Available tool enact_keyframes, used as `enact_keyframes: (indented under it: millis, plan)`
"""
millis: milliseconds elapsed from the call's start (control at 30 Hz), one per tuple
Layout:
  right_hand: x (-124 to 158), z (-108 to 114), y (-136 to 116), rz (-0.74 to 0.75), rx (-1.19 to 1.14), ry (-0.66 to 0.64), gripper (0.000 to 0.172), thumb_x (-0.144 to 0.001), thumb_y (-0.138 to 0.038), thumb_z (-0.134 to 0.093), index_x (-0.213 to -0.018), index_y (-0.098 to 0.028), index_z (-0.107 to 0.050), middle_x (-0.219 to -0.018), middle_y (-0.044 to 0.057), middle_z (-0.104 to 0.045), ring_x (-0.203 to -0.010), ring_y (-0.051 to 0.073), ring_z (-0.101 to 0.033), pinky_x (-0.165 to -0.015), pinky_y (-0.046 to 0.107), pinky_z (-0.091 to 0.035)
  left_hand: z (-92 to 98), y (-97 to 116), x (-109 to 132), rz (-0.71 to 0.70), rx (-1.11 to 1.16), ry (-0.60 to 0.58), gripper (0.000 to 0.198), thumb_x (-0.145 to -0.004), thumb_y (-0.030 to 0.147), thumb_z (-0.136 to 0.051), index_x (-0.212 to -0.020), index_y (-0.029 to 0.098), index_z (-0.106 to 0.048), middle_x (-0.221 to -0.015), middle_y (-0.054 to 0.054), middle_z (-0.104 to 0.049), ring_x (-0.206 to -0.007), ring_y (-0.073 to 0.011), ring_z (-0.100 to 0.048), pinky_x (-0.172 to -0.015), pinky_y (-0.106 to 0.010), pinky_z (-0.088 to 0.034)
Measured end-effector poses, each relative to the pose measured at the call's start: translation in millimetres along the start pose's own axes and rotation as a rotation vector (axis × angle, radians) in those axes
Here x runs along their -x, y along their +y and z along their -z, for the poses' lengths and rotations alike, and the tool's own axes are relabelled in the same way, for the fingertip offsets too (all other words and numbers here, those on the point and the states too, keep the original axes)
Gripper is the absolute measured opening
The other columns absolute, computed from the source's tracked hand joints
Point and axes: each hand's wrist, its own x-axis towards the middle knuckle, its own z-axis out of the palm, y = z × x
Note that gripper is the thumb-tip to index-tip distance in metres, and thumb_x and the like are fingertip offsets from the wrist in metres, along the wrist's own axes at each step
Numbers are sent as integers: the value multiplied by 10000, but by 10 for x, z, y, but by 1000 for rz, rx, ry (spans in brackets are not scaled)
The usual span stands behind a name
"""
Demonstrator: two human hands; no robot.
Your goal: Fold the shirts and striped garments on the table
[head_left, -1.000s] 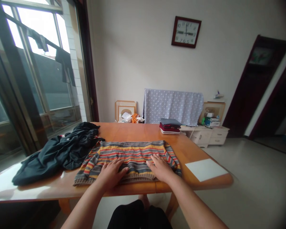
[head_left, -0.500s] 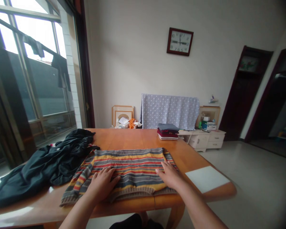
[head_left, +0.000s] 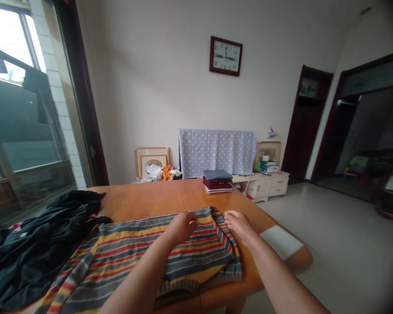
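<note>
A striped knit sweater (head_left: 127, 248) in grey, yellow and red lies across the table, its right sleeve (head_left: 227, 237) folded in along the side. My left hand (head_left: 183, 224) is above the upper right part of the knit, fingers loosely bent and thumb a little apart, with nothing seen in it. Just beyond the sweater's upper right edge is my right hand (head_left: 239, 223). Its fingers are drawn together, with the tips close to the sleeve; whether they pinch any cloth cannot be made out. My left forearm covers part of the sweater's lower middle.
Dark clothing (head_left: 49, 244) lies heaped on the left of the wooden table (head_left: 144, 196). A stack of folded clothes (head_left: 218, 181) stands at the far edge. A pale sheet (head_left: 281, 242) lies by the right corner. Beyond is a low white cabinet (head_left: 271, 185).
Both hands have left their flat position on the sweater. My left hand has moved right and up across it; my right hand has shifted to the sleeve's upper edge. The view has turned right.
</note>
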Motion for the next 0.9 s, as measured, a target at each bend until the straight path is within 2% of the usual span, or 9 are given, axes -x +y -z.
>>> enact_keyframes:
  millis: [67,167,267,333,433,633,733,833,900]
  plan:
    - [-38,-1,-12,-19,34,-46,341,-840,-387,-591,-1053,-142,-694,-929,91,-744,-832,192,-702,-687,255,-527,-221,42,-209,15,30,2,184,-855,302,-575,-820,180,-709,-736,-30,-683,-699,-175,-591,-672,-269,-406]
    - [-124,-46,24,-30,152,-127,289,-837,-365,-580,-992,-143,-684,-861,76,-730,-754,183,-685,-607,241,-491,-535,54,-386,27,80,27,150,-831,266,-576,-801,175,-691,-698,-16,-652,-671,-161,-560,-635,-257,-380]
    - [-249,-119,147,11,339,-142,273,-771,-320,-653,-995,-165,-677,-847,47,-724,-737,179,-668,-593,232,-454,-780,11,-414,25,128,45,144,-828,286,-593,-868,179,-682,-779,-31,-680,-731,-175,-591,-651,-255,-393]
    - [-325,-174,235,47,437,-132,333,-705,-245,-699,-1031,-186,-669,-832,22,-716,-745,171,-653,-614,227,-440,-890,-29,-385,40,182,50,174,-843,340,-601,-882,185,-670,-818,-43,-691,-756,-187,-610,-658,-261,-407]
    - [-380,-247,279,76,439,-150,398,-655,-153,-682,-1050,-196,-655,-770,-10,-680,-702,155,-618,-616,227,-422,-968,-70,-334,83,322,44,220,-850,412,-619,-907,203,-653,-819,-31,-688,-760,-189,-619,-671,-266,-426]
    - [-294,-296,42,-49,-1,-283,421,-637,-116,-583,-1053,-175,-608,-719,-41,-616,-624,122,-564,-576,218,-408,-982,-91,-304,131,553,11,286,-803,381,-693,-1017,223,-589,-806,18,-656,-734,-153,-600,-678,-250,-445]
    - [-256,-309,-37,-92,-45,-329,397,-642,-141,-590,-1037,-181,-615,-700,-38,-628,-589,110,-544,-537,207,-371,-1033,-137,-329,141,628,26,349,-802,336,-700,-1088,222,-535,-785,33,-634,-686,-132,-579,-647,-239,-434]
    - [-286,-314,-45,-130,-47,-381,353,-672,-179,-613,-1024,-185,-623,-724,-3,-667,-627,123,-591,-527,199,-375,-1093,-205,-366,149,640,65,368,-776,232,-691,-1095,217,-508,-728,54,-586,-632,-112,-535,-599,-223,-401]
    - [-359,-287,-39,-154,-88,-358,332,-703,-205,-615,-1035,-187,-609,-816,36,-704,-694,138,-640,-552,201,-421,-1111,-236,-385,156,678,100,370,-764,195,-668,-1093,214,-497,-695,70,-545,-599,-101,-500,-567,-214,-376]
